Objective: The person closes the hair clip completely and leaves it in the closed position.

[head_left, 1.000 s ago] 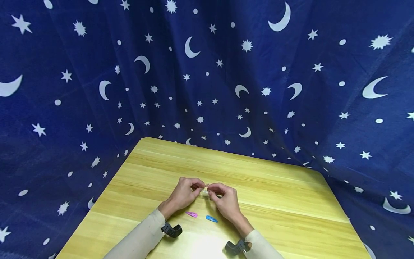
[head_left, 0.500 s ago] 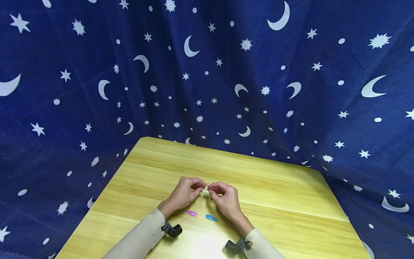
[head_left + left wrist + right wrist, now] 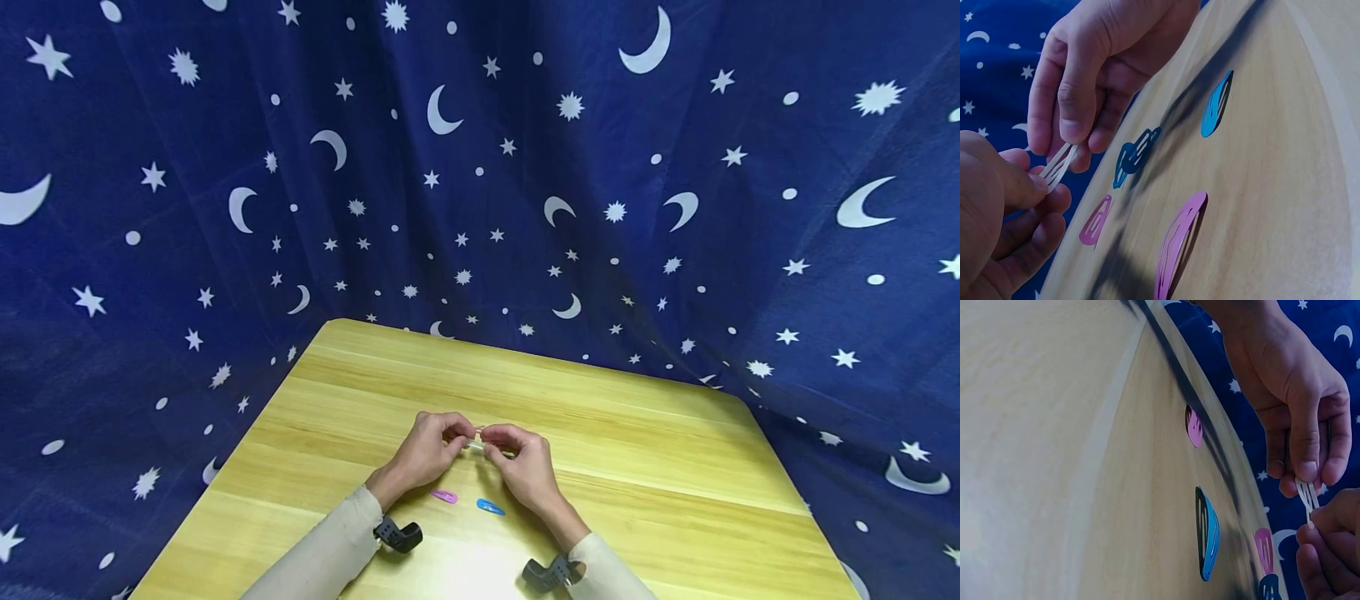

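Observation:
Between my two hands, above the table, is a white snap hair clip (image 3: 1060, 167). My left hand (image 3: 431, 446) pinches one end of it between thumb and fingers, and my right hand (image 3: 522, 462) pinches the other. Fingertips cover both ends, leaving the slotted middle in sight in the wrist views. Nearer me on the table lie a pink snap hair clip (image 3: 444, 497) and, to its right, a blue one (image 3: 491, 507). Farther off, a second pink clip (image 3: 1095, 222) and dark blue clips (image 3: 1135, 156) show in the left wrist view; in the head view the hands hide them.
The light wooden table (image 3: 360, 383) stretches beyond and to both sides of the hands. Behind it hangs a dark blue curtain (image 3: 480, 208) with white moons and stars. Each wrist carries a black strapped camera, the left one (image 3: 399, 533) and the right one (image 3: 546, 573).

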{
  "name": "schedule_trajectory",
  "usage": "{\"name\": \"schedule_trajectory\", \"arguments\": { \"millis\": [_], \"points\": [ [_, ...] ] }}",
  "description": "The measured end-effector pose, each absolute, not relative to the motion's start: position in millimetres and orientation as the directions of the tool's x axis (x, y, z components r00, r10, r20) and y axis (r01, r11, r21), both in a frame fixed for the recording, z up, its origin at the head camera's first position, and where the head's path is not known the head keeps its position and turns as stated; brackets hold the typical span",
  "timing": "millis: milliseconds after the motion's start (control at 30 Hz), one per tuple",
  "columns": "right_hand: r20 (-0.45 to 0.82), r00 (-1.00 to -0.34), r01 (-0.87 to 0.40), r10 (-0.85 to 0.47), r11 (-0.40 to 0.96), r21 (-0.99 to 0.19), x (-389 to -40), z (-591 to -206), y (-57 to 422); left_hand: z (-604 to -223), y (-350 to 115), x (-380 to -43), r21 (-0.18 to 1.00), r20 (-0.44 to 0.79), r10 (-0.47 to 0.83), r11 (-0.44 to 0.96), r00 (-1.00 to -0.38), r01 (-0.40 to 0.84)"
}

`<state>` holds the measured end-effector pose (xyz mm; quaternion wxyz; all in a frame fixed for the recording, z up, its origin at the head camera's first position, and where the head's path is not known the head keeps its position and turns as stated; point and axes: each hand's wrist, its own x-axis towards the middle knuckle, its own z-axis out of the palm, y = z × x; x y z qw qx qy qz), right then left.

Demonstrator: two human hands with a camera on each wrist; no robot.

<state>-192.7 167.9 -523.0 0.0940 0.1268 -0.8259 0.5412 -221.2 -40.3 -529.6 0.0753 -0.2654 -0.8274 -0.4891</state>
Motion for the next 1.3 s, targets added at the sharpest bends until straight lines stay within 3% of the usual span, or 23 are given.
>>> {"name": "schedule_trajectory", "arguments": {
  "millis": [1300],
  "points": [
    [0.258,-0.955,-0.292,-0.147,0.31,-0.905,-192.2,-521.8,166.0,-528.3,-44.2,-217.2,0.835,0.33,0.375,0.312,-0.866,0.453]
  ]
}}
